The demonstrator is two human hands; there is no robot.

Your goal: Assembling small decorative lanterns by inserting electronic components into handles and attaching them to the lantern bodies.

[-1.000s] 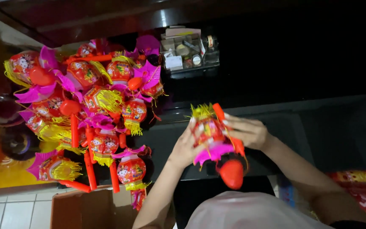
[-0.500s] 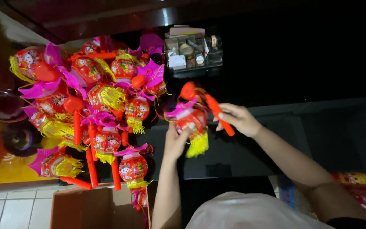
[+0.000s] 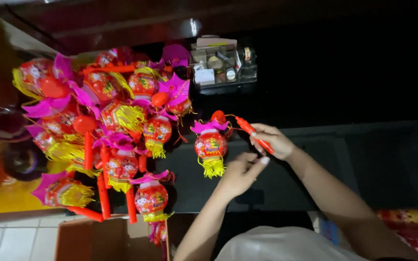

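My right hand (image 3: 273, 141) grips the red stick handle (image 3: 247, 127) of a small red toy lantern (image 3: 211, 145). The lantern has a pink top and a yellow tassel and hangs at the stick's far end, over the dark tabletop (image 3: 315, 159). My left hand (image 3: 240, 172) sits just right of the lantern's tassel with its fingers loosely apart. It holds nothing, and its fingertips reach toward my right hand. To the left lies a pile of matching lanterns (image 3: 117, 121) with red sticks.
A clear organiser box (image 3: 223, 65) with small items stands at the back of the table. An open cardboard box (image 3: 102, 239) sits at the bottom left on a tiled floor. Red and yellow packaging (image 3: 407, 224) lies at the bottom right.
The lantern has moved left toward the pile and now hangs upright from the stick. My left hand has let go of it and dropped back beside it.
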